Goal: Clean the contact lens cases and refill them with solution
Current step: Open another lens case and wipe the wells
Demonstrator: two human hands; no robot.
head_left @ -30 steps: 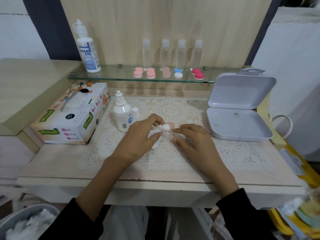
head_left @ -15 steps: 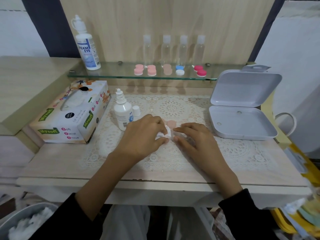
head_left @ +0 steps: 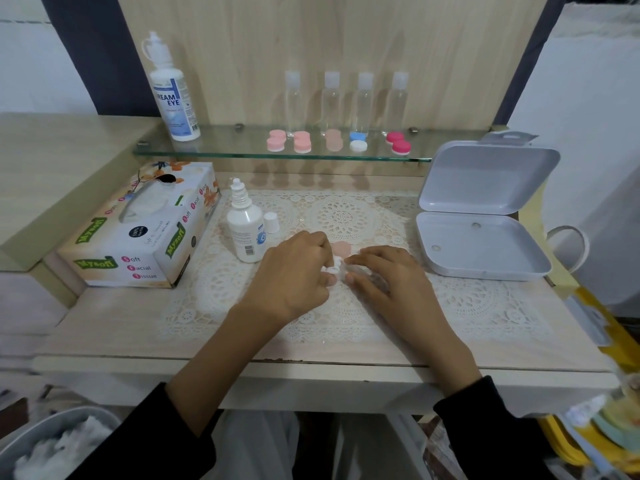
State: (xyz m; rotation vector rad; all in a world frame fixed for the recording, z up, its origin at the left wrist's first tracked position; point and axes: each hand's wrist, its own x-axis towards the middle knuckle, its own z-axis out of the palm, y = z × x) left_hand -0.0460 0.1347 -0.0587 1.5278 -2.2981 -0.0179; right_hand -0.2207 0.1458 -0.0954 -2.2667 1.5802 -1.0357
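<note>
Head view, down onto hands (head_left: 332,275)

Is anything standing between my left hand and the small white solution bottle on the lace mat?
Nothing visible does. The small white solution bottle stands uncapped just left of the left hand; its loose white cap sits farther back, off that path. The hand itself grips a white tissue wad.

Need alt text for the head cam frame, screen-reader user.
A person's left hand pinches a white tissue wad over a lace mat, right hand close beside it. At left, an uncapped solution bottle and tissue box; at right, an open white box; behind, lens cases on a glass shelf.
</note>
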